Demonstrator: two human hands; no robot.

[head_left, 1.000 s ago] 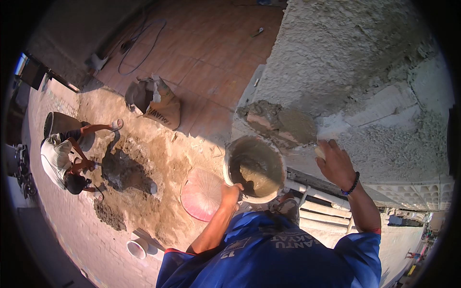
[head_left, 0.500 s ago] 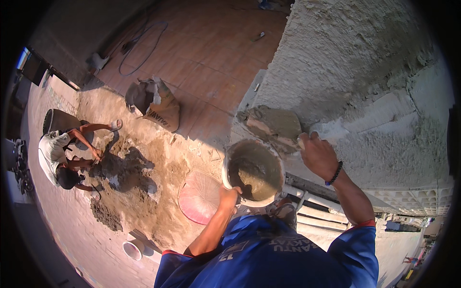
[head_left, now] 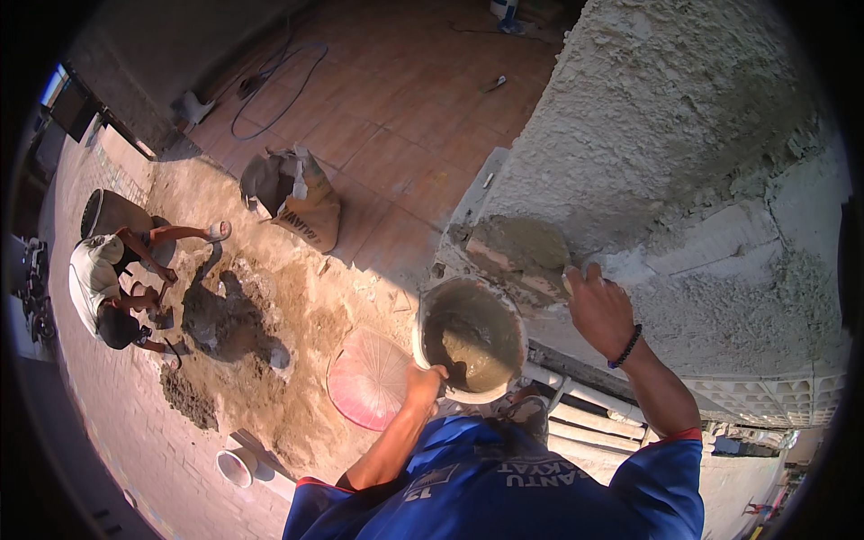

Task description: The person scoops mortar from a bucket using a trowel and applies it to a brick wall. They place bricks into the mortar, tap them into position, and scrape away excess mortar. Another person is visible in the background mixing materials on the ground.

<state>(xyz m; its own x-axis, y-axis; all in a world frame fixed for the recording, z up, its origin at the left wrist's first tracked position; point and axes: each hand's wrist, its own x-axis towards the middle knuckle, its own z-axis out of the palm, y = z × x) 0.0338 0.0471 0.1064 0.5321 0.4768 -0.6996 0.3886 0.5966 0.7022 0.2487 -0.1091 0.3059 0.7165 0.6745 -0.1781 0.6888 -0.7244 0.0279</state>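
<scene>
My left hand (head_left: pixel 425 389) is closed on the near-left rim of a round bucket (head_left: pixel 421 328) with wet grey mortar (head_left: pixel 477 346) inside. My right hand (head_left: pixel 600 310), with a dark beaded bracelet on the wrist, grips the pale handle of a trowel (head_left: pixel 568 283). Its blade is hard to make out against the grey mortar (head_left: pixel 526 241) heaped just beyond the bucket. Right of that heap rises a rough plastered wall (head_left: pixel 666 117), with a smoother pale strip (head_left: pixel 720 238) near my right hand.
A pink round lid-like disc (head_left: pixel 367 378) lies left of the bucket. Farther left, a co-worker (head_left: pixel 99 283) bends over a dark mortar patch (head_left: pixel 229 310). A torn paper sack (head_left: pixel 310 211) stands by the tiled floor (head_left: pixel 387 108). White pipes (head_left: pixel 589 400) run below my right arm.
The view has shifted slightly. My right hand stays by the mortar heap, its fingers a little more raised. My left hand keeps hold of the bucket. The co-worker's hands have moved.
</scene>
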